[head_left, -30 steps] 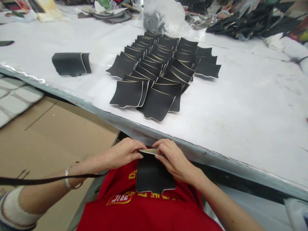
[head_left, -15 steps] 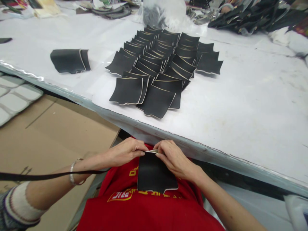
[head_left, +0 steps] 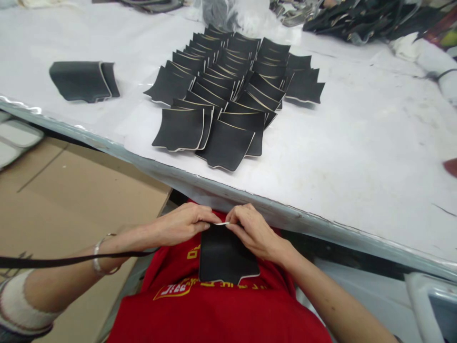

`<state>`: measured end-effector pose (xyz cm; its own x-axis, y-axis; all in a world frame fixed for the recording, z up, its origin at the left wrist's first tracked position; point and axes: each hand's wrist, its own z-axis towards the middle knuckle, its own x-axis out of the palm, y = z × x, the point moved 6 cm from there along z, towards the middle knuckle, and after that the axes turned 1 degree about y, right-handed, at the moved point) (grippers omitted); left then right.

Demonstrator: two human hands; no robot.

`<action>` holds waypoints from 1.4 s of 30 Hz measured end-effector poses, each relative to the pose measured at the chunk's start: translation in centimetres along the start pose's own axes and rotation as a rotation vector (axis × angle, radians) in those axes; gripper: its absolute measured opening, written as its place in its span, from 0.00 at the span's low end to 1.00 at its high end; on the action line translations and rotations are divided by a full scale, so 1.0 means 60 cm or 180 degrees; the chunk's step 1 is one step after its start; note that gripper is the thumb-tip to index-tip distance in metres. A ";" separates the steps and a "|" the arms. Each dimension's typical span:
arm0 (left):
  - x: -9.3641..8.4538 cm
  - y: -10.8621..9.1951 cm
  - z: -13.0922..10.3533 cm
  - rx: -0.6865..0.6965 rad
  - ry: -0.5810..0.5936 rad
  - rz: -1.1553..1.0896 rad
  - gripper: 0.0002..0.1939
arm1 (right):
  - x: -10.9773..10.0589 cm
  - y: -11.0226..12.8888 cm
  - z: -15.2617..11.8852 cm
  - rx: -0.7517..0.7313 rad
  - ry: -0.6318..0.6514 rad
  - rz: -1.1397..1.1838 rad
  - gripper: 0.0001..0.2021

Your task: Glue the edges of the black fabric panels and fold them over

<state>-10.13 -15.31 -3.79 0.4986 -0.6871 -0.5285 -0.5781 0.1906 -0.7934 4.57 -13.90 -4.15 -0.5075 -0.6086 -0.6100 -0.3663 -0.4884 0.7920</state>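
A black leather-like panel [head_left: 228, 257] with a pale edge hangs over the red apron [head_left: 221, 309] at my lap. My left hand [head_left: 187, 223] pinches its upper edge near the left corner. Close beside it, my right hand [head_left: 252, 231] grips the same edge between thumb and bent fingers. A thin pale strip of the edge shows between the two hands. On the table in front lie rows of overlapping black panels [head_left: 226, 145] of the same shape, with pale edges. Farther left sits a small separate stack of black panels [head_left: 80, 82].
The white-covered table [head_left: 357, 157] has its front edge just beyond my hands. At its back stand a clear plastic bag [head_left: 250, 16] and a heap of black straps [head_left: 360, 21]. Cardboard [head_left: 82, 190] lies below on the left. A white-framed object [head_left: 421, 305] is at lower right.
The gap at the panel's upper edge has narrowed, and the pale lining seen there earlier is now a thin line. Both hands keep their hold. The view has shifted slightly.
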 end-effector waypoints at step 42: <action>0.018 -0.009 0.057 -0.0272 -0.0233 -0.0807 0.13 | -0.031 -0.069 -0.062 0.1207 -0.0455 0.1857 0.09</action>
<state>-7.03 -13.75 -4.96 0.6779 -0.6522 -0.3391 -0.4797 -0.0430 -0.8764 9.96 -13.05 -6.39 -0.7915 -0.6038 -0.0949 -0.2367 0.1595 0.9584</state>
